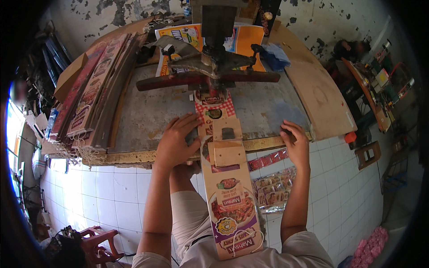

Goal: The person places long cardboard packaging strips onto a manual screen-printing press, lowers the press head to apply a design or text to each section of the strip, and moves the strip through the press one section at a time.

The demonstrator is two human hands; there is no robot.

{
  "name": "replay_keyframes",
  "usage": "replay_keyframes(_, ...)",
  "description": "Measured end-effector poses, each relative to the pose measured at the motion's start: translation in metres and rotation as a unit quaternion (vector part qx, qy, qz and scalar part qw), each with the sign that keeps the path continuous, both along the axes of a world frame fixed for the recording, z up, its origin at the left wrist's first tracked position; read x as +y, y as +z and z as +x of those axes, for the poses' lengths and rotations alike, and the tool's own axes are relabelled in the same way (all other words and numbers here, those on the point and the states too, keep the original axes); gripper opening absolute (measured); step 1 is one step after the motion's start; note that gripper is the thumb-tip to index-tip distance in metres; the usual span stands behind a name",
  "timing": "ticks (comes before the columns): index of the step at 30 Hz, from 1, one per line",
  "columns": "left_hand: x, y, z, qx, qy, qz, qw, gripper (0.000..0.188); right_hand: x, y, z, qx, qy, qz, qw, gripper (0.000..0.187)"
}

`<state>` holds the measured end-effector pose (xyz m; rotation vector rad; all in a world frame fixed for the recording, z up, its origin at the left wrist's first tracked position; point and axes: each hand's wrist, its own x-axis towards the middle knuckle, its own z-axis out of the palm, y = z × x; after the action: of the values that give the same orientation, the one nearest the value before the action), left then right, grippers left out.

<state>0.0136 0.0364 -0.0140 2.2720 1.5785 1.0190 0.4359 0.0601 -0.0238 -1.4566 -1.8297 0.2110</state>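
Strip point(233, 194) runs from under press point(218, 64), past surface point(154, 105). Left hand point(176, 140), nearside-left of press: fingers loosely spread at strip's edge, ungripped. Right hand point(298, 146), nearside-right: fingers half-curled, nothing visibly held.

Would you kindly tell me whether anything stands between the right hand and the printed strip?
Nothing visible stands between the right hand and the printed strip; only the grey top and wooden edge of the table show across the gap.
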Motion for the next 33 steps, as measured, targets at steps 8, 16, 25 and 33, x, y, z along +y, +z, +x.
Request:
replay_keyframes(8,0.001,-0.002,0.001,0.0,-0.001,0.003,1.0,0.05,0.004,0.001,0.005,0.003,0.012,-0.013,1.0,0.031)
replay_keyframes(16,0.001,-0.002,-0.001,0.0,-0.003,-0.002,1.0,0.051,0.003,0.007,-0.007,-0.039,0.014,-0.006,0.999,0.032)
replay_keyframes(25,0.002,-0.006,-0.002,0.003,-0.003,0.002,1.0,0.052,0.002,0.008,-0.016,-0.038,-0.013,-0.013,0.999,0.018)
replay_keyframes(33,0.002,-0.005,-0.002,0.003,-0.001,0.0,1.0,0.051,0.002,0.015,-0.028,-0.066,0.0,0.007,0.998,0.032)
